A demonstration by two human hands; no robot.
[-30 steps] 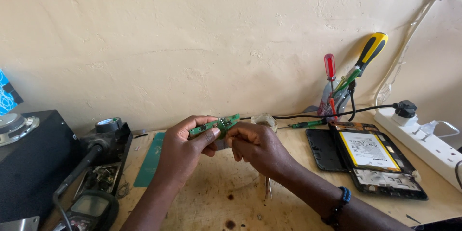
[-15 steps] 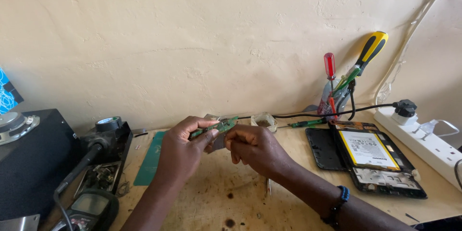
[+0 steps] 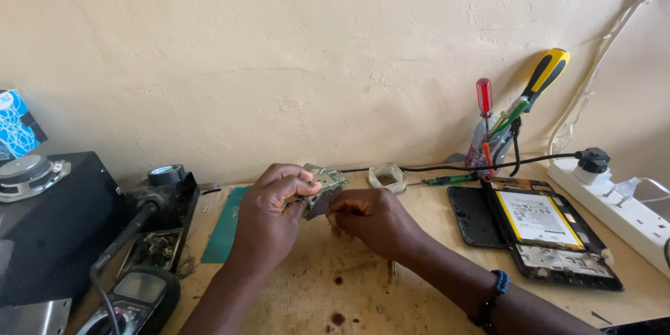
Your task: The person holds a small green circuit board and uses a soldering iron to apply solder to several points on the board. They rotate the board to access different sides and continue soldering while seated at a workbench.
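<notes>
My left hand (image 3: 271, 218) grips a small green circuit board (image 3: 325, 180) with metal shields, holding it a little above the wooden bench (image 3: 314, 300). My right hand (image 3: 373, 222) is closed beside it, fingers curled at the board's lower edge on a dark part (image 3: 319, 204). What the right fingers pinch is too small to tell. A beaded band (image 3: 493, 296) sits on my right wrist.
An opened tablet (image 3: 541, 227) with a yellow battery lies at the right, next to a white power strip (image 3: 621, 206). Screwdrivers (image 3: 541, 80) stand in a holder by the wall. At the left are a black box (image 3: 49, 237), a soldering handle (image 3: 129, 227), a meter (image 3: 136, 293) and a green mat (image 3: 225, 227).
The board has tilted flatter and dropped slightly in my left hand. My right hand has moved lower, under the board's right end.
</notes>
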